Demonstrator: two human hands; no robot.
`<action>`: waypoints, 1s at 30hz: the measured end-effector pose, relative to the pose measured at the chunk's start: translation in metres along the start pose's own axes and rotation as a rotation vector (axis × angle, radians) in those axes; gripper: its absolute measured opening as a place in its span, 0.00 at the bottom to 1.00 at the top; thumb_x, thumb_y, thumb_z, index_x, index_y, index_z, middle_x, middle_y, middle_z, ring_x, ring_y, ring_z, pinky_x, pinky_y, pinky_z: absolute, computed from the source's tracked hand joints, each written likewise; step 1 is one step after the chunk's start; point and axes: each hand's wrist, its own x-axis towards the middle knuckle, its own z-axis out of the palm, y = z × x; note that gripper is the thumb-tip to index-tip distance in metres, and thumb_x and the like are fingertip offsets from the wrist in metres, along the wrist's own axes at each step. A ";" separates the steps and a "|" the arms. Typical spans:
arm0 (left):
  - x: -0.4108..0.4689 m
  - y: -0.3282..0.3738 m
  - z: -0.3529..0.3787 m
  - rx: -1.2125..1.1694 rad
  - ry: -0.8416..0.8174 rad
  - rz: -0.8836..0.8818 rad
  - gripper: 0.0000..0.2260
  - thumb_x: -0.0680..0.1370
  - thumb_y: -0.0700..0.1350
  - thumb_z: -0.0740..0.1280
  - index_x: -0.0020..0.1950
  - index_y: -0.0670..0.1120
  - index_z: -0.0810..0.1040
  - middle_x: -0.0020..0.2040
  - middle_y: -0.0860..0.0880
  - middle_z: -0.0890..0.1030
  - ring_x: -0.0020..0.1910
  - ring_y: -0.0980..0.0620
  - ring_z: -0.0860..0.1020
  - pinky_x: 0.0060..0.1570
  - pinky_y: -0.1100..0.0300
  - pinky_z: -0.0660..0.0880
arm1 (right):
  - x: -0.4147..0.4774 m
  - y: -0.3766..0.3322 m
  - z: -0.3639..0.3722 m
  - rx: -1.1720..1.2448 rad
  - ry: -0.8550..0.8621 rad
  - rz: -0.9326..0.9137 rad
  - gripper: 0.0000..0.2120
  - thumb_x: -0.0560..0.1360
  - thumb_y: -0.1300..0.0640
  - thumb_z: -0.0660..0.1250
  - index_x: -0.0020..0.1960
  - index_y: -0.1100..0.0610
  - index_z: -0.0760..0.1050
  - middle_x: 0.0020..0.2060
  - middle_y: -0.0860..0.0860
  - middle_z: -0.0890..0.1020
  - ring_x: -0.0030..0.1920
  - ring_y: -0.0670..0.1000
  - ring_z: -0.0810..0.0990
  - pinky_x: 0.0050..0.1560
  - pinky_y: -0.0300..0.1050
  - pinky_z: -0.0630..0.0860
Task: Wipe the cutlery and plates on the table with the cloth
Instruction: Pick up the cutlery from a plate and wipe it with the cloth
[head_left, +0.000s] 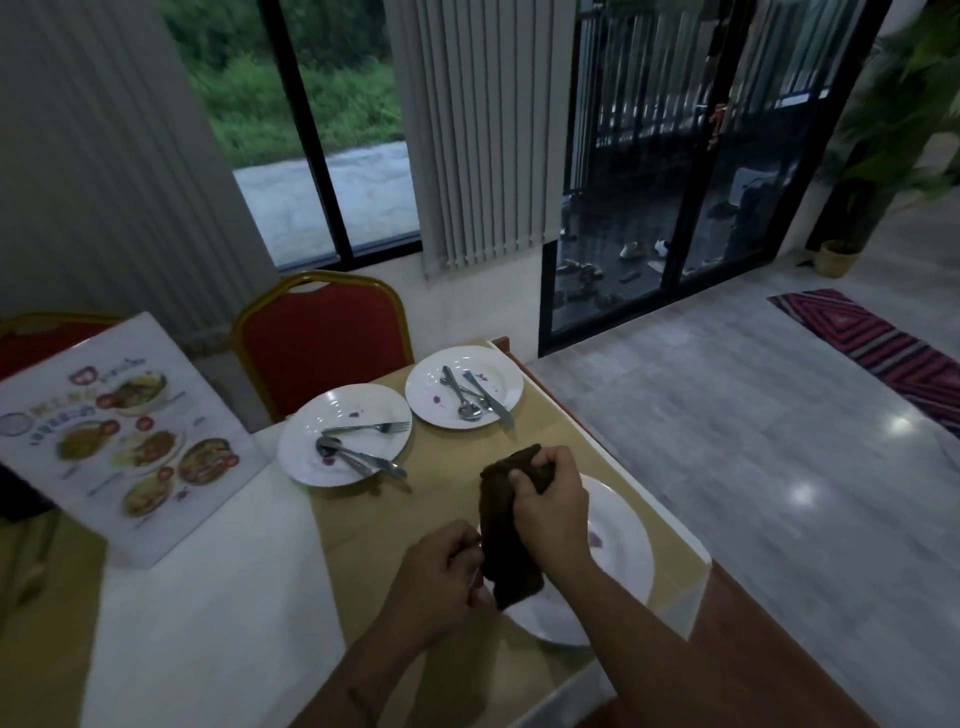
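- The right grip (550, 501) is clamped round the top of a dark brown folded cloth (506, 556), which hangs above the near white round plate (621, 551).
- The left grip (447, 571) is curled at the cloth's lower end, pinching a thin metal cutlery piece (467, 548); I cannot tell which kind.
- The near plate sits close to the right edge of the cloth-covered desk (363, 519), with open grey floor (753, 441) beyond.
- A middle white plate (311, 415) and a far white plate (498, 374), each carrying cutlery, lie well apart from both grips.
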 end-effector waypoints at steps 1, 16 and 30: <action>-0.002 -0.003 -0.008 -0.029 0.022 -0.010 0.10 0.81 0.38 0.61 0.40 0.41 0.75 0.31 0.47 0.77 0.27 0.57 0.75 0.30 0.64 0.73 | -0.002 -0.003 0.010 0.044 0.022 0.039 0.08 0.78 0.63 0.67 0.51 0.52 0.70 0.44 0.45 0.77 0.48 0.48 0.76 0.45 0.40 0.72; -0.077 -0.078 -0.171 -0.114 0.471 -0.159 0.11 0.77 0.46 0.69 0.36 0.45 0.80 0.30 0.50 0.82 0.27 0.58 0.80 0.27 0.68 0.73 | -0.112 -0.054 0.180 0.279 -0.650 0.200 0.10 0.78 0.68 0.64 0.54 0.59 0.81 0.50 0.64 0.85 0.45 0.59 0.84 0.47 0.56 0.82; -0.089 -0.138 -0.351 -0.293 0.473 -0.036 0.14 0.78 0.47 0.69 0.62 0.49 0.76 0.51 0.45 0.81 0.49 0.48 0.81 0.48 0.52 0.78 | -0.191 -0.104 0.285 0.093 -0.812 0.062 0.08 0.79 0.64 0.65 0.55 0.58 0.81 0.44 0.60 0.86 0.37 0.52 0.83 0.43 0.49 0.81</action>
